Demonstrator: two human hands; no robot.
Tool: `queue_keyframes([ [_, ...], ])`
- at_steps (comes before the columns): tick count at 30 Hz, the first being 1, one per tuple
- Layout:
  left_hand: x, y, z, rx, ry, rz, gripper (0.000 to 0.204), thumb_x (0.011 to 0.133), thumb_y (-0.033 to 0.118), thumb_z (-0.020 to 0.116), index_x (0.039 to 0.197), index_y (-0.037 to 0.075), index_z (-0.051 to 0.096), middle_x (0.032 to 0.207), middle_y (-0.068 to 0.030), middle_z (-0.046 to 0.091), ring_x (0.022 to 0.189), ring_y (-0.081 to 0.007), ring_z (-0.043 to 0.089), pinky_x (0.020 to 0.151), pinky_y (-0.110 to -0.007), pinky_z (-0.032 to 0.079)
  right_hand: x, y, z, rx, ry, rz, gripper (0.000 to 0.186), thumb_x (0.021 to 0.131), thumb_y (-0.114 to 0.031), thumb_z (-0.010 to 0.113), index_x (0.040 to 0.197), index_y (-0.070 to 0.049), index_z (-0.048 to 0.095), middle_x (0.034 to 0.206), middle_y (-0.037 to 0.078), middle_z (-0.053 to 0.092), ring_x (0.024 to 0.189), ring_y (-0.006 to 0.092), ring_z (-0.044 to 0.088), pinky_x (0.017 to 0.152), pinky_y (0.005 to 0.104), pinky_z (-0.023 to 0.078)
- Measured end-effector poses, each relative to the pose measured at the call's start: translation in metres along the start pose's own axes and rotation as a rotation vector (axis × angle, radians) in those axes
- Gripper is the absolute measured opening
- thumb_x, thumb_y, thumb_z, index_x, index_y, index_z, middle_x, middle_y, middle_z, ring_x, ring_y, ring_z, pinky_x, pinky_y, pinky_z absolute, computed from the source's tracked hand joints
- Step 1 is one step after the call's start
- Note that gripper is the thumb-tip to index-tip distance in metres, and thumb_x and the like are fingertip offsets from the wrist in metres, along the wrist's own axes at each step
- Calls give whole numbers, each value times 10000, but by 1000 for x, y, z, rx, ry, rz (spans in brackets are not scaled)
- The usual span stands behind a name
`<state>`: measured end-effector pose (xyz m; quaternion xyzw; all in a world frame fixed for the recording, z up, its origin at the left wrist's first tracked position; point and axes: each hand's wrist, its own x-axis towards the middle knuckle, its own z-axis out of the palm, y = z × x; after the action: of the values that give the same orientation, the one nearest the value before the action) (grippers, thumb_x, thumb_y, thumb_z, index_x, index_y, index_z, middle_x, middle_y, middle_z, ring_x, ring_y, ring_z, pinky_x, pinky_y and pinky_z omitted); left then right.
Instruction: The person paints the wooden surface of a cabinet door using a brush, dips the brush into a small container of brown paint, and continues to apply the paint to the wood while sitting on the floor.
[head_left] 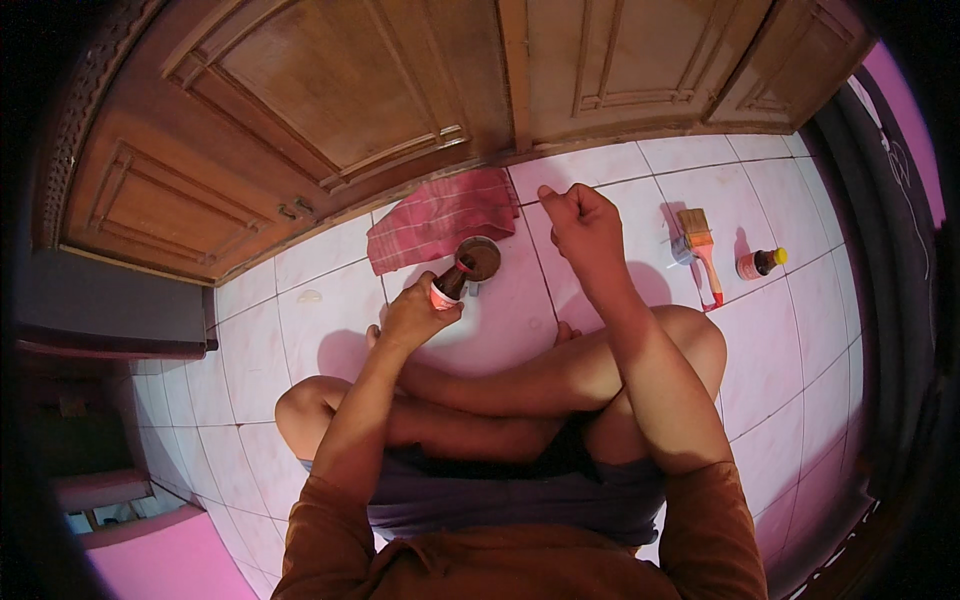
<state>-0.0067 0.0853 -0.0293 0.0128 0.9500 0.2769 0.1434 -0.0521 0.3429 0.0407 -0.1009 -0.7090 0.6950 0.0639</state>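
My left hand (415, 315) is wrapped round a small dark brown glass bottle (450, 286) with a red and white label. The bottle is tilted, its neck over the mouth of a cup (494, 247) that has brown contents. Whether anything flows from the bottle cannot be made out. To the right of the cup, my right hand (583, 225) is raised above the floor with its fingers curled in and the thumb at the upper left. What those fingers hold, if anything, is hidden.
Behind the cup lies a crumpled red checked cloth (435, 218). At the right are a flat paintbrush (702, 253) and a second small brown bottle (762, 263) with a yellow cap. Wooden cabinet doors (340, 90) border the tiled floor (250, 370). My crossed legs (480, 385) are in front.
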Motion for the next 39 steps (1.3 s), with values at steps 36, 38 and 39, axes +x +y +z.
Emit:
queue_keyframes([
  [36,-12,92,32,-364,305,467,543,713,261,827,1115,45,532,989,-162,646,899,-356,660,761,-417,528,-18,-20,-1,-374,-187,47,635,922,-542,566,655,34,573,559,138,565,579,211,588,585,372,465],
  [38,-10,94,34,-363,329,490,545,715,267,825,1116,39,535,975,-167,646,891,-355,659,758,-417,528,-14,-13,-4,-457,-217,-42,624,910,-549,577,675,29,572,592,142,590,560,204,590,572,364,469],
  [39,-10,97,34,-372,321,486,548,715,271,823,1120,35,539,964,-169,645,881,-357,658,754,-418,526,-12,-12,-6,-463,-221,-43,624,910,-549,577,675,29,572,592,142,590,560,204,590,572,364,469],
])
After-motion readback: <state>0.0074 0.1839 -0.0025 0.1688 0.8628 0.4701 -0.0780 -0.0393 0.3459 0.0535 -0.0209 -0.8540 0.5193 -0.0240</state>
